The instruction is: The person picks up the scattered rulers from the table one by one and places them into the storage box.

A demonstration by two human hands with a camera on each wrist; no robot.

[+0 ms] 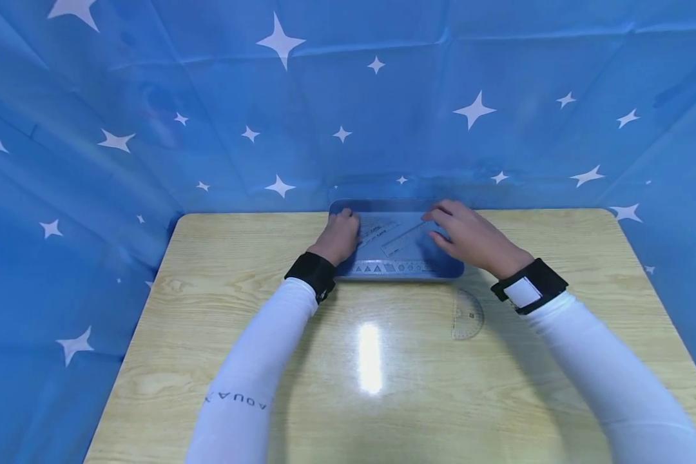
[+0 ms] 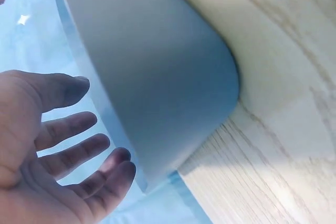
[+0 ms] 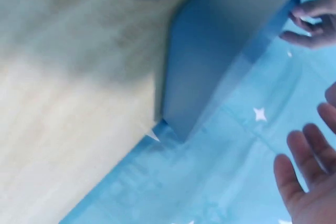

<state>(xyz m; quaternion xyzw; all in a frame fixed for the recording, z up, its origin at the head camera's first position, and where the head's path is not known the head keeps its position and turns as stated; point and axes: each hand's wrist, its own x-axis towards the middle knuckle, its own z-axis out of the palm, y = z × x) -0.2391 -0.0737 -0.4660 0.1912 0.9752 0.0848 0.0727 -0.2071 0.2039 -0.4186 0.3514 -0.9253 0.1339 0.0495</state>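
Observation:
A blue-grey tray [image 1: 399,279] lies at the table's back edge. Inside it, a clear stencil ruler [image 1: 391,267] with cut-out shapes runs along the front wall, and a clear straight-edged drawing piece [image 1: 405,238] lies slanted behind. My left hand [image 1: 339,235] is at the tray's left end; in the left wrist view its loosely bent fingers reach up to the rim beside the tray wall [image 2: 157,72]. Over the right end hovers my right hand [image 1: 466,235], thumb and fingers spread apart. A clear protractor [image 1: 467,316] sits on the table in front of the tray's right corner.
The light wooden table [image 1: 220,277] extends to both sides and toward me. A blue curtain [image 1: 220,84] with white stars hangs right behind its back edge. Light glares off the tabletop near the middle.

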